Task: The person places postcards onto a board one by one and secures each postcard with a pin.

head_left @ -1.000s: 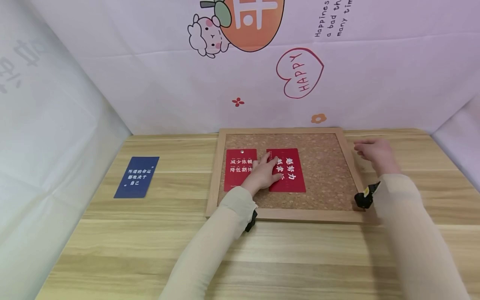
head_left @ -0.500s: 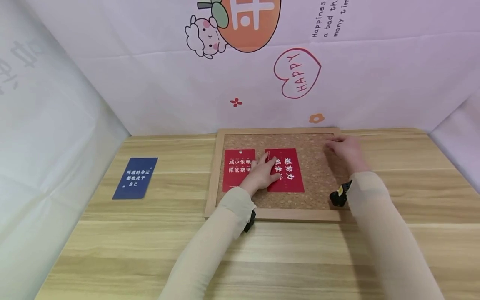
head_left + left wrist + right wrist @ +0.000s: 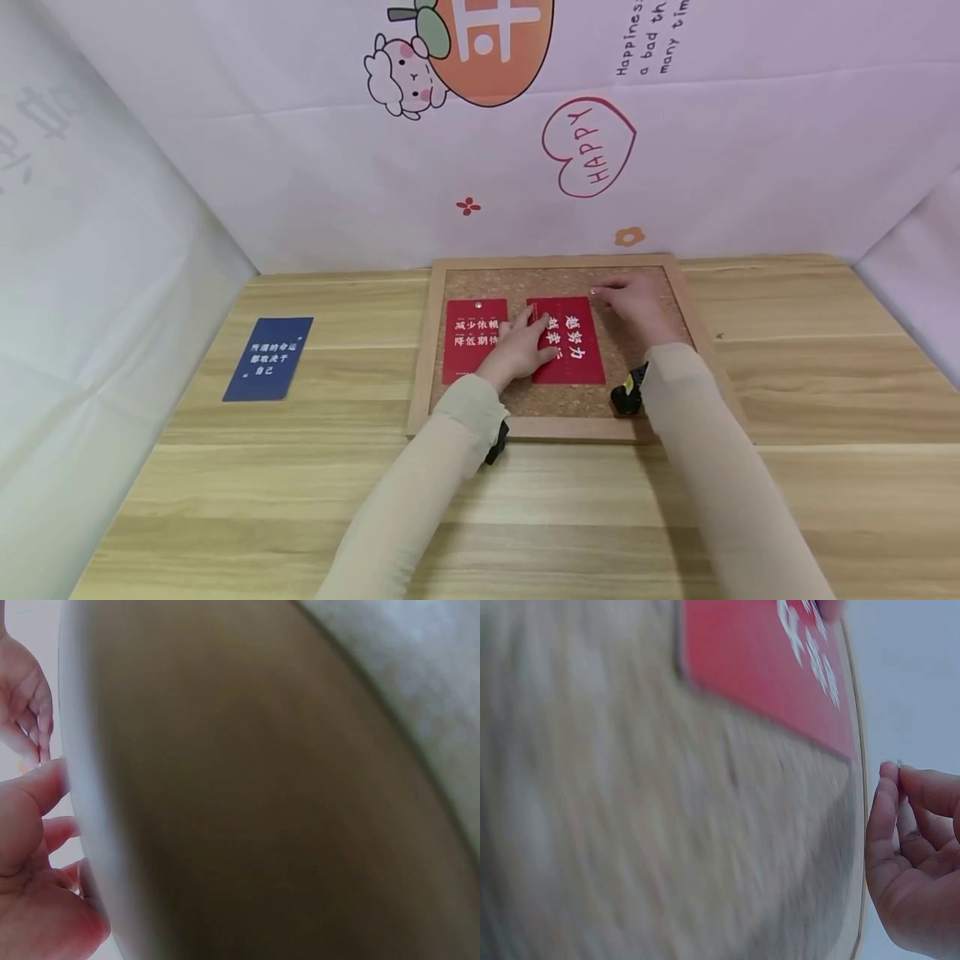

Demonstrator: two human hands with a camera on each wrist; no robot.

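Note:
A wood-framed cork board (image 3: 555,403) carries two red cards with white writing. The left red card (image 3: 467,358) has a small round silvery thumbtack (image 3: 478,305) at its top edge. My left hand (image 3: 517,350), fingers spread, presses on the right red card (image 3: 583,342) and covers part of both cards. Just beyond that card's top right corner, my right hand (image 3: 641,304) pinches a tiny pale thumbtack (image 3: 593,292) between thumb and index finger. In the right wrist view, only the tip of this thumbtack (image 3: 899,763) pokes out above the fingertips.
A blue card (image 3: 267,359) with white writing lies on the wooden table (image 3: 300,500), left of the board. Behind the board hangs a printed white cloth (image 3: 337,192), and another cloth closes off the left side. Each wrist wears a small black camera (image 3: 627,398).
My right hand has moved left from beyond the board's right edge, over the cork, to the right red card's top corner. The left hand stays on the cards.

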